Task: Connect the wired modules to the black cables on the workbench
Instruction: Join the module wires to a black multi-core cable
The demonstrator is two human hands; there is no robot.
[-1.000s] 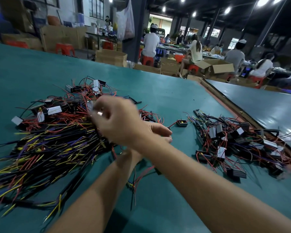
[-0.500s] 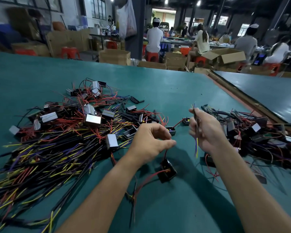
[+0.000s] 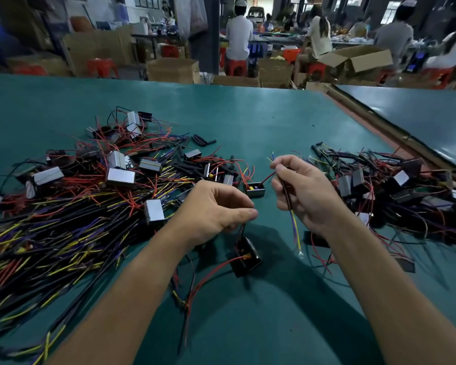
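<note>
Black module (image 3: pixel 245 256) beneath left hand (image 3: pixel 213 209) pinching its wires (image 3: pixel 242 229), over teal tabletop (image 3: pixel 274 122); black cable (image 3: pixel 286 194) gripped in right hand (image 3: pixel 304 196), hands apart. Open cardboard box (image 3: pixel 353 59) behind, contents blurred.

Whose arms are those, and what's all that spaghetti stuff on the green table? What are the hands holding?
The arms belong to a person wearing a camera on the head, so you see what that person sees. The left hand pinches the wire of a small black module. The right hand holds a black cable with coloured wires poking out. On the green workbench lie a pile of cables and modules on the left and another pile on the right.
</note>
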